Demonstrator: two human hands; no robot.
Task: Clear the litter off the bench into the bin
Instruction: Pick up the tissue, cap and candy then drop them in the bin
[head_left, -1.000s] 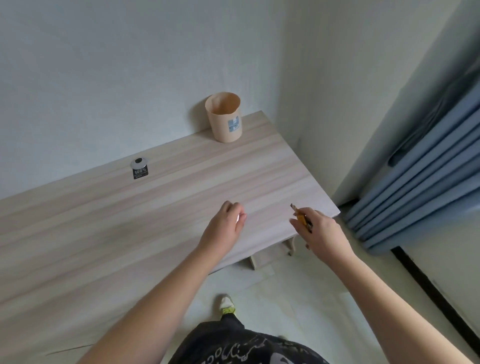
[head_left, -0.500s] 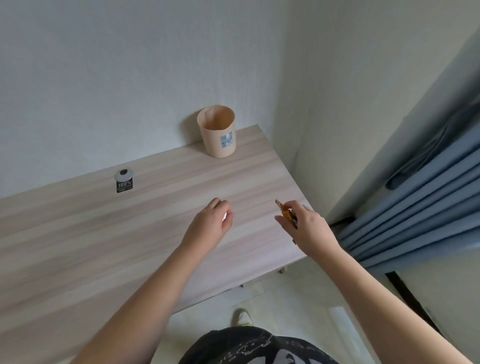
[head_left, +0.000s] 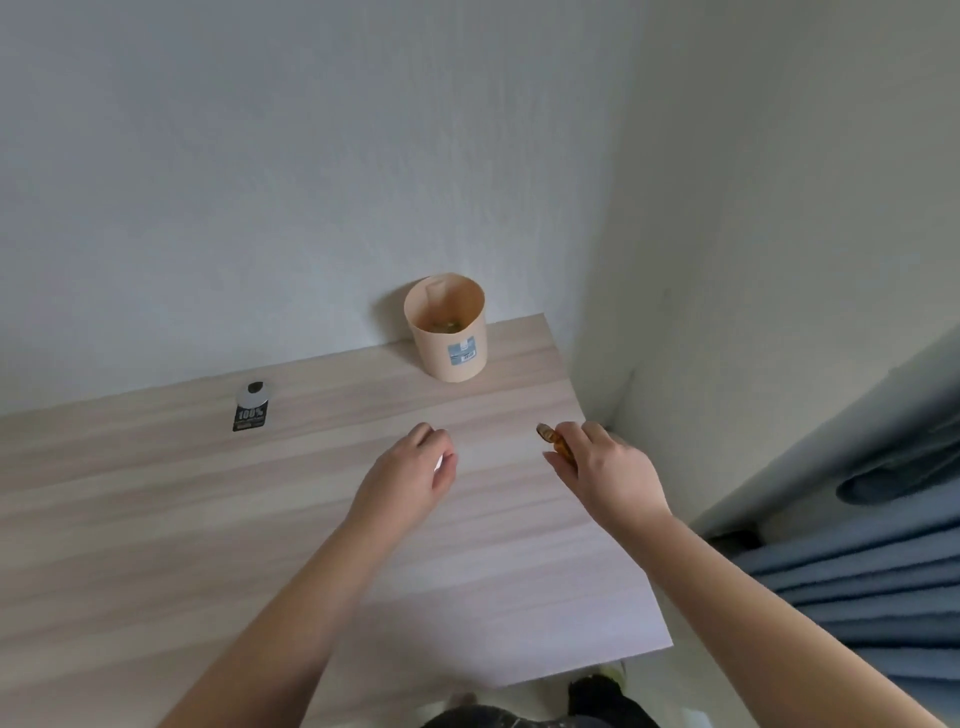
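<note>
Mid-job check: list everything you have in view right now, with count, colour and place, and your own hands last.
bench: one, pale wood grain, runs along the wall into the corner
bin: one, beige, blue label on its side, upright at the far right of the bench by the wall; some scraps at the bottom
tag: one, black with a silver round top, printed 100%, lying flat on the bench left of the bin
curtain: one, blue, folds at the right edge
amber wrapper: one, orange-brown, pinched in the right hand
white scrap: one, mostly hidden in the left hand
left hand: closed, above the bench
right hand: above the bench's right side
</note>
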